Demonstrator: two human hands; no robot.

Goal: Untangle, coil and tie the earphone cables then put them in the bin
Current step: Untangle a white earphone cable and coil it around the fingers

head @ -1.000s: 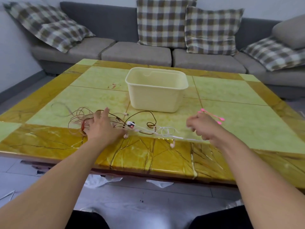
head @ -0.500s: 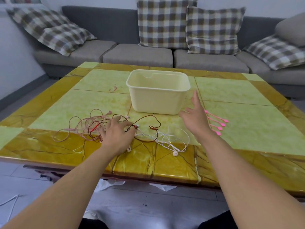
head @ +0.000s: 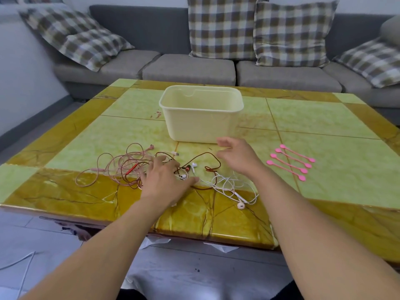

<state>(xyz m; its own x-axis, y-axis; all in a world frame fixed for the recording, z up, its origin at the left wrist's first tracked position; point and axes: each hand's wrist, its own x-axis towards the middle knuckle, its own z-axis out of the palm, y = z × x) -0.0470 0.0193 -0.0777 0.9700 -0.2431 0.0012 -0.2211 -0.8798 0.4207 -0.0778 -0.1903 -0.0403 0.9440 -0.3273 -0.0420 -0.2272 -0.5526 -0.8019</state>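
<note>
— Earphone cables: tangled in one heap on the near part of the table, just in front of the bin. Head view only.

— Hands?

— Left hand palm down on the middle of the heap, fingers spread and nearly straight, pressing on strands; not curled round any of them as far as can be seen. Right hand raised just above the table near the bin's front right corner, fingers loosely bent and apart, holding nothing.

— Counts?

— Three cables by colour: pink cable looping out to the left, dark red cable arching through the centre, white cable trailing right toward the table's near edge. Four pink ties side by side, well apart from the heap, right of the right hand. One bin, upright, nothing seen inside. Four checked cushions on the grey sofa behind.

— Hidden or unclear?

— Middle of the knot covered by the left hand. Which strand crosses which: cannot tell. Bin floor hidden behind its front wall. Right-hand fingertips blurred. Rightmost cushion cut off by the frame edge.
</note>
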